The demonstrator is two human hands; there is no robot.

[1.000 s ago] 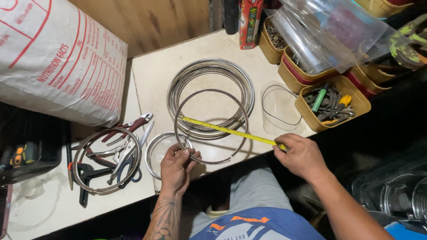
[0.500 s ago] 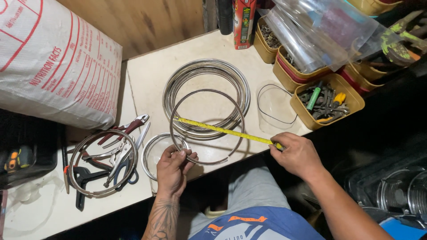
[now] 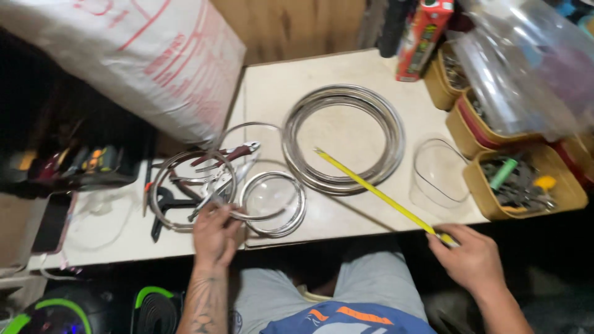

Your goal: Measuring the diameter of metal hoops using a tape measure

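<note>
Right now the left hand [image 3: 215, 234] sits at 7 o'clock on the table [image 3: 272, 86], fingers curled and pinching a thin wire ring [image 3: 247, 170] at its near edge; the ring runs up toward 11 o'clock, partly over the pliers [image 3: 218, 176]. The right hand [image 3: 471, 258], at 4 o'clock just off the table edge, grips the tape case, fingers closed around it. The yellow tape [image 3: 371, 188] stretches from that hand toward the centre, its free end lying on the big wire coil [image 3: 344, 139] and well apart from the ring. Judging by this, the ring is already formed and in hand, but the tape does not lie across it, so any measuring of it looks not yet done.

A large white sack [image 3: 142, 59] with red print fills 10 to 11 o'clock. A tall red and green carton [image 3: 422, 38] stands at 1 o'clock. Yellow tubs [image 3: 526, 182] with small parts line 2 to 3 o'clock, a clear bag [image 3: 526, 68] over them. A clear tray [image 3: 440, 173] lies beside the coil.
</note>
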